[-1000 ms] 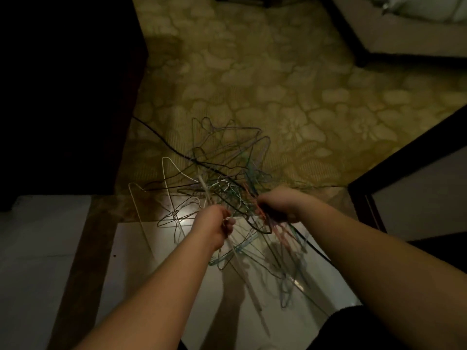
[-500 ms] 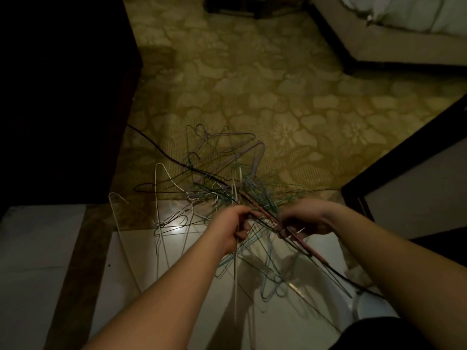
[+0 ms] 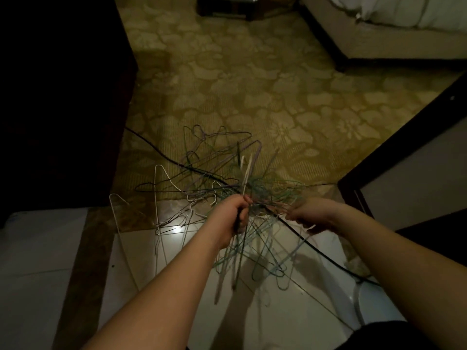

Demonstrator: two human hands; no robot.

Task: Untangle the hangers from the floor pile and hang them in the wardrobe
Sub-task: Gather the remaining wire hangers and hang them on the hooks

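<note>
A tangled pile of thin wire hangers (image 3: 217,178), white, green, purple and dark, lies where the patterned carpet meets the glossy floor tiles. My left hand (image 3: 231,215) grips a bundle of hanger wires at the pile's middle, with wires running up and down from the fist. My right hand (image 3: 312,214) pinches a reddish hanger wire just to the right, its fingers curled round it. A white hanger (image 3: 161,173) sticks out at the pile's left side. The wardrobe rail is out of view.
A black cable (image 3: 156,150) runs from the dark furniture (image 3: 63,97) on the left, through the pile, to the lower right. A dark-framed panel (image 3: 404,157) stands at right. A bed (image 3: 391,26) fills the top right corner.
My hands have drawn apart a little, the right one moving further right with its wire. The bundle in my left hand has risen, with wires now pointing up above the fist.
</note>
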